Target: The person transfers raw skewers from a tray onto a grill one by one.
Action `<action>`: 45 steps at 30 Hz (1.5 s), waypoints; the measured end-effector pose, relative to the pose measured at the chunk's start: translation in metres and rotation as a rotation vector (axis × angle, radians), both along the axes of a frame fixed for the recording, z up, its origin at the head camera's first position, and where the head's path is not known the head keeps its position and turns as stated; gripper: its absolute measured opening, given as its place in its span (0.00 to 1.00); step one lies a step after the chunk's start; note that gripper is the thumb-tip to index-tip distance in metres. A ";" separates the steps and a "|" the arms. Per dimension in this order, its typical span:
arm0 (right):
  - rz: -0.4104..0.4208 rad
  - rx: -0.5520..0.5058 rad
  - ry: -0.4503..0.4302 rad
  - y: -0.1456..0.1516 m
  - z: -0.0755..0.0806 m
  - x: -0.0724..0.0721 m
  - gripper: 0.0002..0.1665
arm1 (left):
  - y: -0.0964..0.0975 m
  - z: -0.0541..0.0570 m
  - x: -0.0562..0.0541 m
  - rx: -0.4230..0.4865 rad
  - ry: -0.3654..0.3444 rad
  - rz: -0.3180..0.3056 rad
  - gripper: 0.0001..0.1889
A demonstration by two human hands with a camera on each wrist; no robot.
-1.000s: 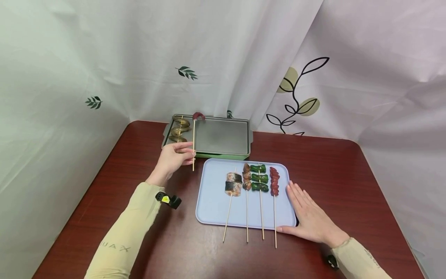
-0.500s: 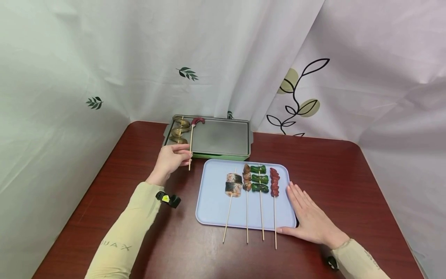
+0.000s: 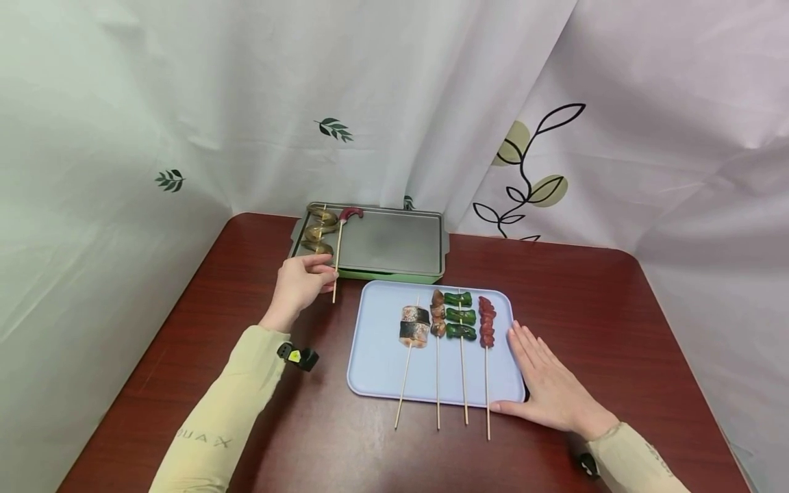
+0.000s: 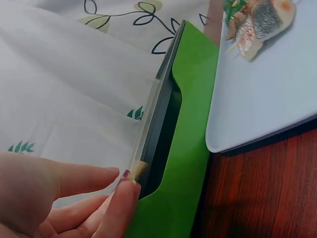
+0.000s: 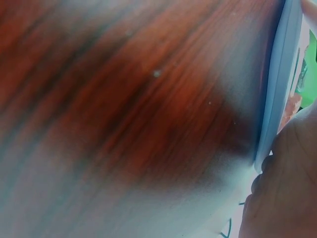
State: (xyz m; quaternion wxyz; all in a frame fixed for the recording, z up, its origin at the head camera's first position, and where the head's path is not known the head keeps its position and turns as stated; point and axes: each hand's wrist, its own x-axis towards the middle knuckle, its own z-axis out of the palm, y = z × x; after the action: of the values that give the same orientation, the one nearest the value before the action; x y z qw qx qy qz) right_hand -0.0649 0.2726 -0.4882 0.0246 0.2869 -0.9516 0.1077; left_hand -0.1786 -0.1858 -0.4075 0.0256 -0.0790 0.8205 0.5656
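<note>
My left hand (image 3: 302,282) pinches the lower stick of a skewer (image 3: 337,248) tipped with a dark red, curved piece, which lies over the left part of a grey grill plate (image 3: 401,239). Left of it on the plate is a skewer of brownish-green, shell-like pieces (image 3: 318,233). In the left wrist view the thumb and fingers (image 4: 121,203) are at the stick's end by the grill's green side (image 4: 193,99). My right hand (image 3: 551,383) rests with straight fingers along the right edge of a pale blue tray (image 3: 376,370), thumb at its front corner.
Side by side on the tray lie a fish skewer (image 3: 414,326), a brown meat skewer (image 3: 438,315), a green pepper skewer (image 3: 459,316) and a red meat skewer (image 3: 486,322). Their sticks overhang the front rim. A white curtain (image 3: 277,103) hangs behind the wooden table (image 3: 185,342).
The red-tipped skewer has come down a little and shifted left onto the grill plate, the left hand moving with it. The right hand and tray stay put.
</note>
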 end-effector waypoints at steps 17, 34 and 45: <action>-0.011 0.001 -0.020 0.001 0.000 0.000 0.74 | 0.014 0.012 0.032 -0.077 0.110 -0.059 0.24; -0.027 0.005 -0.052 -0.001 0.002 0.000 0.75 | 0.044 -0.003 0.067 0.028 0.069 -0.123 0.19; -0.025 0.004 -0.059 -0.001 0.003 -0.001 0.75 | 0.058 -0.028 0.090 0.067 -0.013 -0.195 0.22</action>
State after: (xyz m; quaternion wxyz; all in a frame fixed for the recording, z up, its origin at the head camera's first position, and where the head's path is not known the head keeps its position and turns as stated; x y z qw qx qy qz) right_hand -0.0662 0.2720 -0.4848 -0.0028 0.2717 -0.9557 0.1137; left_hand -0.0884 -0.1280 -0.4358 0.0885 -0.0016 0.8047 0.5870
